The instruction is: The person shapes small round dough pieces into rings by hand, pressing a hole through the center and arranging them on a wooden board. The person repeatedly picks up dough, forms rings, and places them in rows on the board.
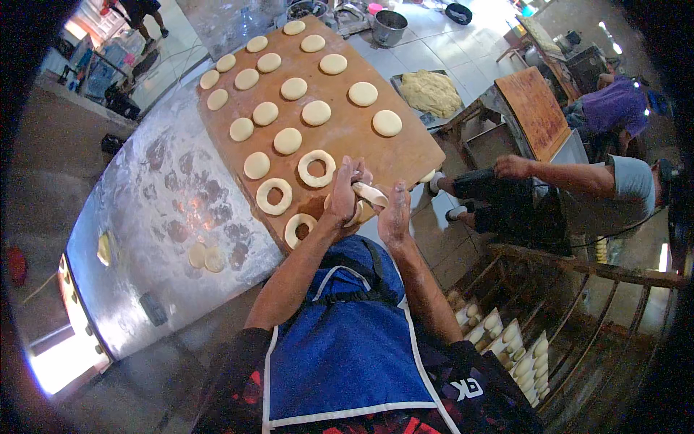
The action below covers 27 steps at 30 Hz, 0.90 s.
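The left hand [343, 194] and the right hand [395, 213] are close together above the near edge of a wooden board [347, 134]. Both hands are closed on one stretched piece of dough [370, 194], which hangs between them; the left fingers grip its upper end and the right hand holds the lower end.

The board lies on a long metal worktop [159, 217] that is dusted with flour and shows many round marks. On the board there are rows of flat dough rounds [315, 113], and nearer to the person three dough rings [316, 168] lie side by side. Two small dough pieces [205, 257] rest directly on the worktop, to the left of the board.

Behind the board a tray with a big lump of dough [431, 92] and a metal pot [390, 27] stand on a tiled surface. On the right another person [593, 184] leans over a second wooden board [536, 110]. Below on the right a wooden rack [571, 318] holds trays of pale dough pieces. The person wears a blue apron [347, 347]. The floor is grey tile, and bright daylight enters at the top left.
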Available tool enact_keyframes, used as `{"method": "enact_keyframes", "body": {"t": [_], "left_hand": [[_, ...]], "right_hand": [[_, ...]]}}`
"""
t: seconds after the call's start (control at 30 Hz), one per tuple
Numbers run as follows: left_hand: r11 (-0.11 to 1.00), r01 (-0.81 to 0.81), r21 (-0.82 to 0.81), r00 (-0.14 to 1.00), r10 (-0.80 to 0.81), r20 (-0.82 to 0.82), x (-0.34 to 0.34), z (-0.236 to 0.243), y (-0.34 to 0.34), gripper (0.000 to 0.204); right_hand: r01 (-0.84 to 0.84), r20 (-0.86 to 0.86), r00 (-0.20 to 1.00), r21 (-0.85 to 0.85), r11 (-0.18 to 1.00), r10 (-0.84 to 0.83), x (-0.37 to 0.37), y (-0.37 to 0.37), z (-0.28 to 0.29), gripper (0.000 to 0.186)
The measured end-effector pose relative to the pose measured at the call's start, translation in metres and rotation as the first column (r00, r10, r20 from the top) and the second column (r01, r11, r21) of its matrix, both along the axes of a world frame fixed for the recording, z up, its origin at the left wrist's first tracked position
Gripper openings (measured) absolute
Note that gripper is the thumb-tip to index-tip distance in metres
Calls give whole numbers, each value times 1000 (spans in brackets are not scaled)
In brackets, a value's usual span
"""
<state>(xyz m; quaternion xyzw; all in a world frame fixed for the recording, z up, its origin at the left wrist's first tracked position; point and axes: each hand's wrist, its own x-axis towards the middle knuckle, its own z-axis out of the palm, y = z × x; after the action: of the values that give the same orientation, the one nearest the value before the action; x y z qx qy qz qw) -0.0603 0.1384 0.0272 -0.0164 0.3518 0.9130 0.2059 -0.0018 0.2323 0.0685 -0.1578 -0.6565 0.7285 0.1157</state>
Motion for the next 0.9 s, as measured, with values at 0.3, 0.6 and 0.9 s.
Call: {"method": "enact_keyframes", "body": {"t": [0.3,0.6,0.9], "left_hand": [[747,-315,-585,816,-102,-569,4,6,7,35],[576,19,-817,956,-249,-153,-37,11,28,38],[291,-493,-820,621,-542,-566,-39,13,13,19]], "right_hand": [[-45,161,987,202,978,12,6,26,-16,65],[-106,124,991,422,900,58,-12,62,19,28],[-66,125,989,840,539,-73,-9,77,-9,63]]}}
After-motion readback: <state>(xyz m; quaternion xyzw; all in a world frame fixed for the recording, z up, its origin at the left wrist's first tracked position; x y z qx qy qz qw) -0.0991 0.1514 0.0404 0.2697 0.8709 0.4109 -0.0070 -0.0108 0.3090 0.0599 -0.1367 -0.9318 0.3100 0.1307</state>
